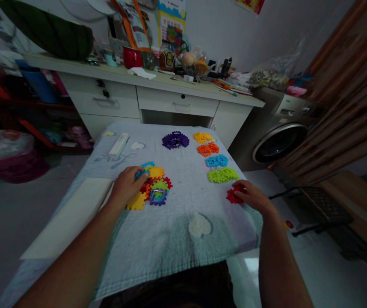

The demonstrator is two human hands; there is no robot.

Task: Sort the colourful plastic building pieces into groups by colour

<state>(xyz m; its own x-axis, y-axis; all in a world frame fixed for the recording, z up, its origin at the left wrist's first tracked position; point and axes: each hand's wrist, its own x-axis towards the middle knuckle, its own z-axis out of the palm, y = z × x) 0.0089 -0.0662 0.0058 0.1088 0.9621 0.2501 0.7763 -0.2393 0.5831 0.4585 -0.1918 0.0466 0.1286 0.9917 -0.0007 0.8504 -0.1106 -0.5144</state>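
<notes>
On a pale blue towel [177, 239] over a small table lies a mixed pile of plastic interlocking tiles [154, 186] in yellow, red, green, blue and purple. My left hand [127, 184] rests on the pile's left side, fingers curled over a blue tile. My right hand [252, 196] sits at the towel's right edge, fingers closed on red tiles [233, 196]. Sorted heaps lie beyond: purple [175, 140], yellow [202, 137], orange [208, 149], blue [217, 161] and green [223, 175].
A white board [71, 218] lies on the table's left. A white remote-like bar [118, 144] sits at the far left of the towel. Behind stand a cluttered white desk [158, 94] and a washing machine [278, 137]; a black chair [324, 209] is at right.
</notes>
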